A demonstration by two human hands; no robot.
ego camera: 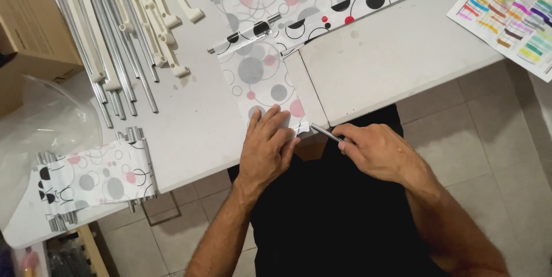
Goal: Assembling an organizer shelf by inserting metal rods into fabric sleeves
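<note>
Both forearms reach up from the bottom of the frame to the near edge of the white table, which fills most of the upper picture. Over it, running from top centre down to that edge, lies a translucent fabric sheet printed with grey, black and pink circles; its lower end hangs right at the edge, likely so a rod can be fed in from the side. At upper left a bundle of metal rods and cream plastic rails lies sorted within reach. At lower left sits a finished fabric-and-rod bundle. The left hand lies flat, fingers spread, pressing the sheet's end down to steady it. The right hand, just right of it, pinches a thin metal rod, its tip aimed at the sheet's hem.
</note>
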